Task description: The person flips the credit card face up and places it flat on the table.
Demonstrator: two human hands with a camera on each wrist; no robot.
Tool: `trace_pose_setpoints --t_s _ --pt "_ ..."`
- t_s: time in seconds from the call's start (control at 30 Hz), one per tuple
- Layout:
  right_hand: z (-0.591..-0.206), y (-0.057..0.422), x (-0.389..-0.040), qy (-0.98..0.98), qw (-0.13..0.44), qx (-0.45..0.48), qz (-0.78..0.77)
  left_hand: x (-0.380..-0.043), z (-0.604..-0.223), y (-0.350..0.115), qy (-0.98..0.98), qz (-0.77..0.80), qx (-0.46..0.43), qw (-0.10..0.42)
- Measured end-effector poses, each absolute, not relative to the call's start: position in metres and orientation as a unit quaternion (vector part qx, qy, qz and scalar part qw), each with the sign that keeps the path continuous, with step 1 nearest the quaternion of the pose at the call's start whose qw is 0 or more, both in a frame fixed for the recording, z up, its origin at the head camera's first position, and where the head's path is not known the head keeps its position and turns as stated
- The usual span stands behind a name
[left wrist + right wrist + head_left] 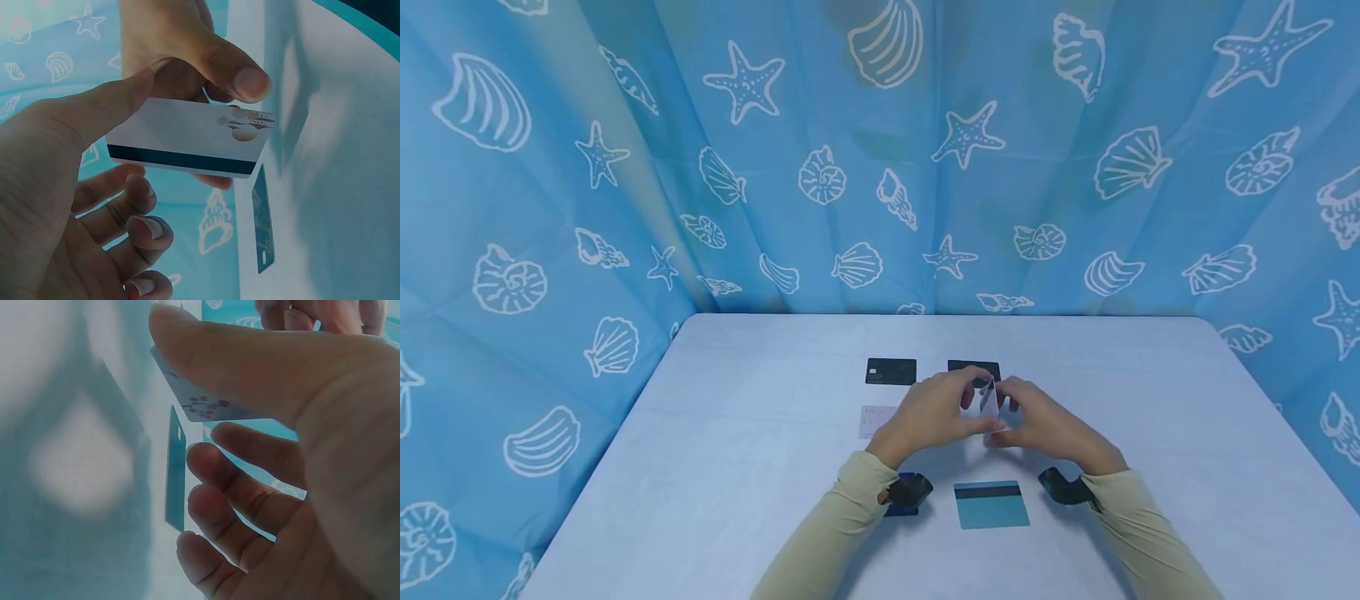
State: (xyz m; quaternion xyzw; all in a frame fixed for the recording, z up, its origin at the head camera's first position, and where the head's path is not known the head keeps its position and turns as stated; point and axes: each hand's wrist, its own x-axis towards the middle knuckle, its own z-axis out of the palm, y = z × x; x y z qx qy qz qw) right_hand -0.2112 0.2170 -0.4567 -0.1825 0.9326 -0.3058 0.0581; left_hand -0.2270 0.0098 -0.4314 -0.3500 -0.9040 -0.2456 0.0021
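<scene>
White card (181, 139), one: held up between my two hands, dark stripe on one face, blossom print on the other; it looks clear of the tabletop (722, 467).
Left hand (936, 408), one: thumb and forefinger pinching the white card across its long edges at one end; other fingers loosely curled below, off it.
Right hand (1047, 422), one: likewise pinching, toward the other end; its spare fingers are bent and apart.
Black card (958, 365), one: flat just beyond my fingers, partly hidden by them.
Chip card (891, 372), one: flat, beyond my left hand and left of its fingertips.
Pink card (875, 417), one: flat, left of my left fingers, partly covered.
Teal card (992, 510), one: flat, nearer my body than the fingers, stripe up.
Blue card (901, 511), one: below my left wrist, mostly hidden.
Handling, my judgement: edges only, so both faces show; light, equal pressure, lest the card bow and spring out; one pinch firm before the other loosens; spare fingers high enough not to nudge the black card.
</scene>
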Motion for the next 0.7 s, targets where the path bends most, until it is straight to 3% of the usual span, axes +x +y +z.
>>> trace_pose_setpoints --t_s 0.7 --pt "-0.456 0.221 -0.214 0.937 0.061 -0.181 -0.292 -0.230 -0.423 -0.001 -0.908 -0.237 -0.345 0.000"
